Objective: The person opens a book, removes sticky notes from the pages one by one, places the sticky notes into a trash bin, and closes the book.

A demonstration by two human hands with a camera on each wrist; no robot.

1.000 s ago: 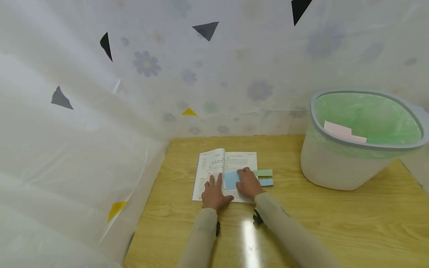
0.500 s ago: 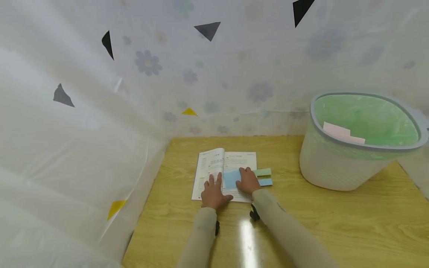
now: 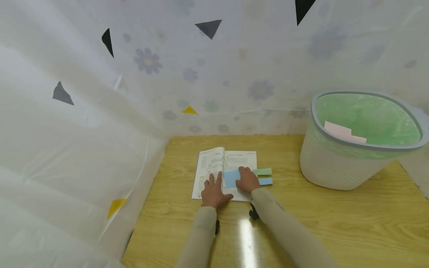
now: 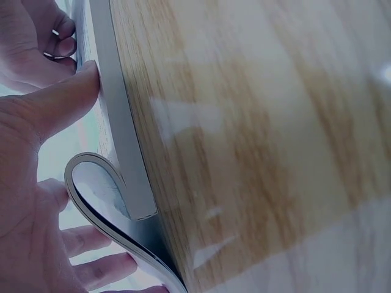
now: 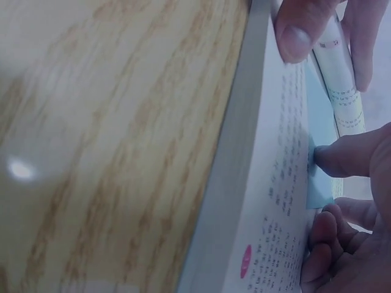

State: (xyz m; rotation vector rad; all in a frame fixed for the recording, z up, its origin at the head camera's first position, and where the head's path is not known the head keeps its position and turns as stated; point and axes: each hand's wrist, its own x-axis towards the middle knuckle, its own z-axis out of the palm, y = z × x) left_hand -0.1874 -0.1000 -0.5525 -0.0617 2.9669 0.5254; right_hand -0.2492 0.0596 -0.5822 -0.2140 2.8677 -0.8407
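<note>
An open book (image 3: 239,159) lies on the table, its left-hand pages bulging near the spine. My left hand (image 3: 213,192) rests on it with fingers spread, the thumb reaching over the right page's lower edge. A blue sticky note (image 3: 231,179) lies on the right page by the spine. The right hand (image 3: 248,181) holds this note near its right side by thumb and index finger. In the right wrist view the thumb presses the blue note (image 5: 319,128) and the other fingers curl under. A green tab (image 3: 263,171) and a blue tab (image 3: 266,181) stick out past the book's right edge.
A white basket (image 3: 335,169) with a grey rim and green lining stands at the table's right. Pink paper pieces (image 3: 338,130) show inside it. Translucent sheeting (image 3: 83,149) borders the wooden table (image 3: 311,216) at the left and back.
The head view shifts slightly. Both hands stay in nearly the same place on the book and the blue sticky note.
</note>
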